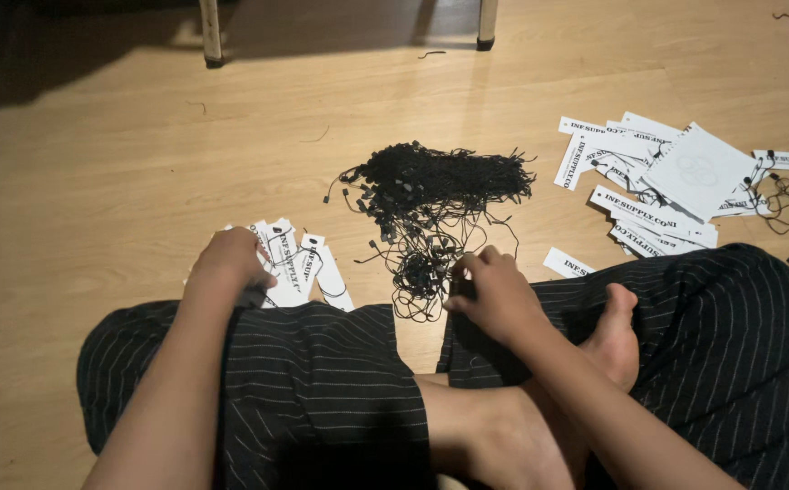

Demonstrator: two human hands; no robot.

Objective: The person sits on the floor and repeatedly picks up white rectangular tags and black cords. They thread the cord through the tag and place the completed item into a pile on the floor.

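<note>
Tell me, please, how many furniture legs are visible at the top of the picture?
2: one furniture leg stands at the top left of centre, and the other leg at the top right of centre. More may be hidden beyond the frame's upper edge.

The floor (95, 163) is pale wood-look board, smooth with a soft sheen, and at twelve o'clock on it lies a heap of thin matt black strings (431, 195) with small plastic-looking ends. The hang tags (299, 263) under the left hand (229, 259) and the tag pile (666, 181) at two o'clock are white paper or card, matt. The trousers (322, 390) are dark pinstriped cloth.
</note>
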